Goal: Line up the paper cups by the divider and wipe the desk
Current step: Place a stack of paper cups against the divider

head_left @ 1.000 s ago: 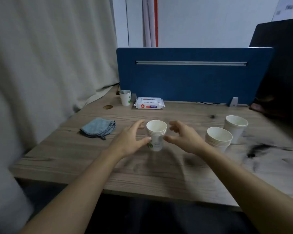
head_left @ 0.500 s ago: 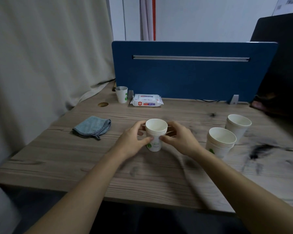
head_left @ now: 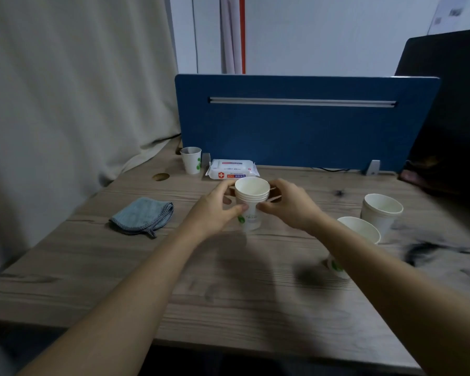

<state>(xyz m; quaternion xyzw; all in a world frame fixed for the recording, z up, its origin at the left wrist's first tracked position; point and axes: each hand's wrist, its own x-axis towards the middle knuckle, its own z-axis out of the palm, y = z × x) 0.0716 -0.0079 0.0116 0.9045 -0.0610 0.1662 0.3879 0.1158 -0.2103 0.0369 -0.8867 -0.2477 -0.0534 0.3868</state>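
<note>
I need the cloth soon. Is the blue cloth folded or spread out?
Folded: the blue cloth lies bunched in layers on the desk, stitched edges doubled up.

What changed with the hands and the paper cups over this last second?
Both hands closed in on the stack of paper cups in the middle of the desk. A second ago they were open beside it; now the left hand and right hand grip it from either side. The blue cloth, wet wipes pack, single cup by the divider and the two stacks on the right stayed put.
</note>
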